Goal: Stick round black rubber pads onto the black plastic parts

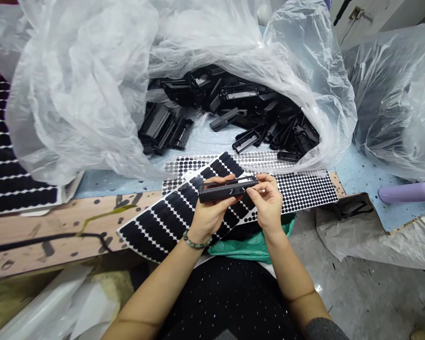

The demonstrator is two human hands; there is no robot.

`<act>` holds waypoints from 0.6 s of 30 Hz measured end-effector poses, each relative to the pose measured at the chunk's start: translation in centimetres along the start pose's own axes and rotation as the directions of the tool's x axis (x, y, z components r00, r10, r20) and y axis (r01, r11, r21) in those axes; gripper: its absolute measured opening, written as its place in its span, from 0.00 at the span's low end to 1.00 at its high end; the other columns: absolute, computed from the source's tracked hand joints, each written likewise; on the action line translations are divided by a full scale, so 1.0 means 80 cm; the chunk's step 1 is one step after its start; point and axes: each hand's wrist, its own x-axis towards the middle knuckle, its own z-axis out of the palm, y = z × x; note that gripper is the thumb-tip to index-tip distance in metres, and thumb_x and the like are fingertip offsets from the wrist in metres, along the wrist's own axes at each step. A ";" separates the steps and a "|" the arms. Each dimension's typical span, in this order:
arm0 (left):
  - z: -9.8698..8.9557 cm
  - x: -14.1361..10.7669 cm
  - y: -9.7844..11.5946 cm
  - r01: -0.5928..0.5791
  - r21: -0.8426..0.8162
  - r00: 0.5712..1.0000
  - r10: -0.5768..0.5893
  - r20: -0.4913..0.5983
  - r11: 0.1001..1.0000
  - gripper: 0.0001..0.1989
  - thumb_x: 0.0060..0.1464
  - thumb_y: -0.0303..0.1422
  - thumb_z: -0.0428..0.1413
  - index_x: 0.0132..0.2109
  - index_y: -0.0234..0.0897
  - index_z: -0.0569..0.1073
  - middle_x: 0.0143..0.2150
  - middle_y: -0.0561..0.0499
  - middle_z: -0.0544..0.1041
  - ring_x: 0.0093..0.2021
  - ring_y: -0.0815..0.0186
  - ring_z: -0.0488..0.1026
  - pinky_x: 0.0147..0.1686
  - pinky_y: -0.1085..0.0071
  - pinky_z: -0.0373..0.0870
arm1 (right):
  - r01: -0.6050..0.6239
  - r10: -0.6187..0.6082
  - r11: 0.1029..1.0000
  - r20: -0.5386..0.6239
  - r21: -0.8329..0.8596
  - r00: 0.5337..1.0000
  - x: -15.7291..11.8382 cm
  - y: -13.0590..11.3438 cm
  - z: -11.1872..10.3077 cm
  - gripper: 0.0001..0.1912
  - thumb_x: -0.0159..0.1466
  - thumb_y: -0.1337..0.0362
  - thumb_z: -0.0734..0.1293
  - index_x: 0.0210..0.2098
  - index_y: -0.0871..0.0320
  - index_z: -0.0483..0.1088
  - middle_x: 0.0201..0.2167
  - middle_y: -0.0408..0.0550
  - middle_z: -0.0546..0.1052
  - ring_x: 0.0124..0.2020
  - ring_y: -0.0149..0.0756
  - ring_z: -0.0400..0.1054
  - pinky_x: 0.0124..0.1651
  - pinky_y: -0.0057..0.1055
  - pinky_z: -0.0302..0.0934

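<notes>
Clear plastic bag [81, 94] around black plastic parts [255, 113], sticker sheets [301, 191], lilac bottle [409, 192]

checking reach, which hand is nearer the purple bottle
Right. The right hand is nearer, with the purple bottle off to its right; the left hand is farther, beyond the right hand.

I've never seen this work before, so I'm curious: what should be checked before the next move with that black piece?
Black plastic part firmly held by left hand and right hand: ok.
Sheets of black round stickers within reach: ok.
Sheets lying separately: not ok, they overlap.
Stickers already on the part: cannot tell.
Spare black plastic parts reachable in the clear plastic bag: ok.
</notes>
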 end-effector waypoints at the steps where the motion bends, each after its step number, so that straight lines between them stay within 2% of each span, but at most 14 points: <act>1: 0.000 -0.001 -0.001 -0.008 -0.001 1.000 0.008 -0.002 1.000 0.20 0.40 0.29 0.70 0.40 0.43 0.72 0.49 0.52 0.78 0.47 0.63 0.77 0.43 0.67 0.79 | 0.030 -0.031 0.998 -0.017 -0.050 0.999 -0.002 -0.001 0.000 0.10 0.55 0.58 0.71 0.23 0.55 0.69 0.40 0.48 0.69 0.47 0.41 0.67 0.52 0.44 0.64; 3: 0.001 -0.004 -0.003 -0.027 -0.004 1.000 0.027 -0.006 1.000 0.20 0.41 0.29 0.70 0.40 0.43 0.71 0.49 0.52 0.78 0.45 0.64 0.78 0.43 0.67 0.79 | 0.084 -0.094 0.985 -0.054 -0.153 0.994 -0.008 -0.002 0.001 0.09 0.57 0.58 0.70 0.26 0.54 0.69 0.43 0.49 0.69 0.48 0.42 0.67 0.55 0.46 0.63; 5: -0.001 -0.005 -0.005 -0.039 -0.009 0.999 0.039 -0.014 0.999 0.20 0.41 0.30 0.70 0.40 0.43 0.71 0.49 0.52 0.78 0.45 0.64 0.78 0.43 0.68 0.79 | 0.101 -0.120 0.976 -0.087 -0.193 0.989 -0.014 0.000 0.003 0.08 0.56 0.58 0.71 0.32 0.53 0.70 0.51 0.50 0.66 0.48 0.41 0.67 0.56 0.46 0.63; 8: -0.003 -0.005 -0.007 -0.038 -0.017 0.999 0.038 -0.037 0.999 0.20 0.41 0.31 0.69 0.40 0.44 0.70 0.49 0.53 0.77 0.46 0.64 0.78 0.43 0.68 0.79 | 0.033 -0.037 0.998 -0.108 -0.045 0.993 -0.019 0.007 0.003 0.25 0.53 0.56 0.73 0.49 0.48 0.65 0.59 0.51 0.62 0.45 0.38 0.68 0.51 0.42 0.69; 10: -0.003 -0.005 -0.008 -0.034 -0.024 0.999 0.033 -0.043 0.999 0.20 0.41 0.30 0.69 0.40 0.44 0.70 0.50 0.54 0.77 0.46 0.64 0.78 0.43 0.69 0.79 | -0.054 0.061 0.993 -0.061 0.107 0.996 -0.019 0.011 0.004 0.33 0.52 0.55 0.74 0.54 0.47 0.60 0.55 0.50 0.67 0.42 0.35 0.70 0.47 0.38 0.71; 12: -0.002 -0.005 -0.010 -0.030 -0.031 0.999 0.028 -0.036 0.999 0.19 0.41 0.29 0.69 0.40 0.45 0.71 0.49 0.55 0.77 0.46 0.65 0.78 0.43 0.69 0.79 | -0.136 0.137 0.968 0.009 0.212 0.990 -0.017 0.013 0.006 0.34 0.51 0.54 0.74 0.55 0.49 0.62 0.48 0.49 0.73 0.41 0.36 0.72 0.46 0.36 0.71; 15: -0.004 -0.009 -0.013 -0.030 -0.024 0.999 0.030 -0.017 0.999 0.18 0.43 0.29 0.69 0.40 0.46 0.71 0.49 0.55 0.77 0.47 0.65 0.77 0.45 0.68 0.78 | -0.210 0.203 0.938 0.054 0.276 0.978 -0.011 0.013 0.010 0.28 0.51 0.55 0.75 0.50 0.53 0.70 0.43 0.48 0.78 0.44 0.38 0.74 0.51 0.38 0.70; 17: -0.013 -0.008 -0.010 -0.014 0.006 0.998 0.014 0.053 1.000 0.18 0.43 0.30 0.68 0.41 0.46 0.71 0.51 0.54 0.77 0.50 0.63 0.76 0.47 0.66 0.77 | -0.248 0.240 0.928 0.062 0.279 0.969 -0.006 0.013 0.007 0.23 0.52 0.55 0.74 0.46 0.54 0.74 0.42 0.47 0.80 0.43 0.39 0.75 0.52 0.40 0.70; 18: -0.019 -0.005 -0.006 0.004 0.030 0.992 -0.008 0.127 1.000 0.20 0.43 0.34 0.69 0.43 0.46 0.72 0.53 0.52 0.76 0.52 0.61 0.75 0.49 0.64 0.76 | -0.259 0.253 0.926 0.058 0.274 0.966 -0.005 0.013 0.002 0.22 0.53 0.54 0.73 0.46 0.54 0.76 0.41 0.46 0.81 0.42 0.40 0.75 0.50 0.41 0.71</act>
